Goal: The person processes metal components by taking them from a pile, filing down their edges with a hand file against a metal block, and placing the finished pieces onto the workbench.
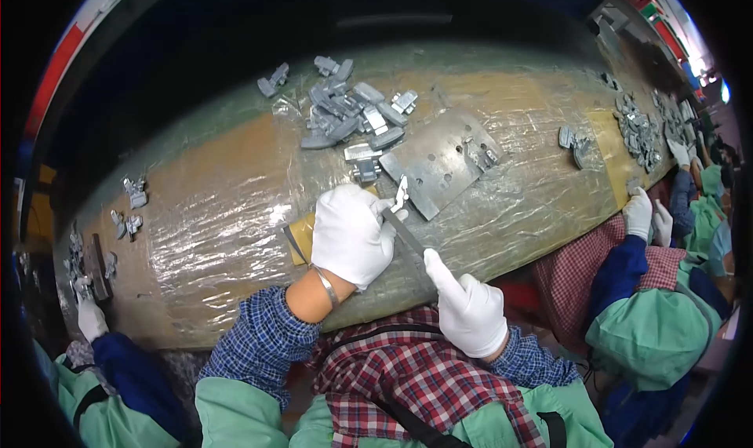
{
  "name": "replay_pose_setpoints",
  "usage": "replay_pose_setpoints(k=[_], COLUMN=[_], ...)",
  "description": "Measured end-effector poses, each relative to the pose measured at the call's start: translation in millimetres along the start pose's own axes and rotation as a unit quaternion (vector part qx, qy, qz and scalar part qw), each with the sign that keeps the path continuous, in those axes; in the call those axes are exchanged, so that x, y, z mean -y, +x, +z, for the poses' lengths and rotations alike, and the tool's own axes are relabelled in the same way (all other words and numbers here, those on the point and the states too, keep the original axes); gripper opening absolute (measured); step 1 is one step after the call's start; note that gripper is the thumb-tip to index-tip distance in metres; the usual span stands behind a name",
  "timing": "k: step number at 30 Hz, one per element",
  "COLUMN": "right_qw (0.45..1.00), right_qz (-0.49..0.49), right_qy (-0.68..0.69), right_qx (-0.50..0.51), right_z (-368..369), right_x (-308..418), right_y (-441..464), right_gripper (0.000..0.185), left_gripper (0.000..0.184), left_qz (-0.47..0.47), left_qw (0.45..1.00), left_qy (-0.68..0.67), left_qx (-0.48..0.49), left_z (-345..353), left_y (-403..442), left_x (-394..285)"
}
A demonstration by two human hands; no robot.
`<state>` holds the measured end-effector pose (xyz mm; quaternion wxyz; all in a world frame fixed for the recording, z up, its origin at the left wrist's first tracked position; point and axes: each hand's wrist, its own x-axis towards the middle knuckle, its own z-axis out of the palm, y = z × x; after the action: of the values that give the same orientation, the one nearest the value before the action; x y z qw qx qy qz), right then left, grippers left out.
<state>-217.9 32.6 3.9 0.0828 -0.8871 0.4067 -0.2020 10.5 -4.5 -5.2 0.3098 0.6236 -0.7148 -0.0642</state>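
Observation:
My left hand (351, 232), in a white glove, pinches a small shiny metal part (401, 194) by its lower end. In my white-gloved right hand (471, 311) is a flat file (408, 233), its index finger stretched along the tool. The file's far end lies against or just beside the small part; which one I cannot tell. Just beyond my hands is a flat steel plate (427, 177) with holes and a small raised fixture (480, 156). Behind and left of the plate, a pile of grey metal castings (345, 111) lies on the table.
Plastic film and tape cover the long table (227, 205). A few castings (575, 143) lie to the right, with a larger heap (639, 132) farther off. Co-workers' gloved hands (638, 214) are at the right edge, and another gloved hand (92, 320) is at the far left.

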Motion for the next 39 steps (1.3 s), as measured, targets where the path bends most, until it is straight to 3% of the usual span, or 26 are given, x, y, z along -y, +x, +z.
replay_pose_setpoints(k=[6, 12, 20, 25, 29, 33, 39], right_qw=[0.999, 1.0, 1.0, 1.0, 1.0, 0.993, 0.998], right_qz=[0.012, -0.006, 0.003, 0.002, 0.001, 0.037, 0.026], right_qy=[0.006, 0.008, 0.02, 0.026, -0.008, 0.101, 0.06], right_qx=[-0.053, 0.004, -0.024, 0.017, -0.012, -0.055, 0.005], right_z=[10, -12, -2, -6, 4, 4, -2], right_x=[-9, -4, -13, -5, -8, -31, -38], right_y=[53, 7, 53, 12, 47, 51, 37], right_gripper=[0.069, 0.068, 0.069, 0.07, 0.066, 0.064, 0.064], left_gripper=[0.013, 0.016, 0.015, 0.013, 0.014, 0.018, 0.018], left_qz=[0.072, 0.033, 0.052, 0.008, 0.061, 0.077, 0.031], left_qw=[0.997, 0.999, 0.998, 1.0, 0.997, 0.997, 0.999], left_qy=[0.035, 0.02, 0.03, 0.003, 0.022, -0.004, -0.017], left_qx=[-0.018, 0.005, 0.008, 0.019, 0.031, 0.011, 0.041], left_z=[2, 1, 0, -2, -3, -2, -7], left_y=[-1, -3, 1, 0, 0, 1, 4], left_x=[-4, -2, -6, -6, -5, 0, -4])
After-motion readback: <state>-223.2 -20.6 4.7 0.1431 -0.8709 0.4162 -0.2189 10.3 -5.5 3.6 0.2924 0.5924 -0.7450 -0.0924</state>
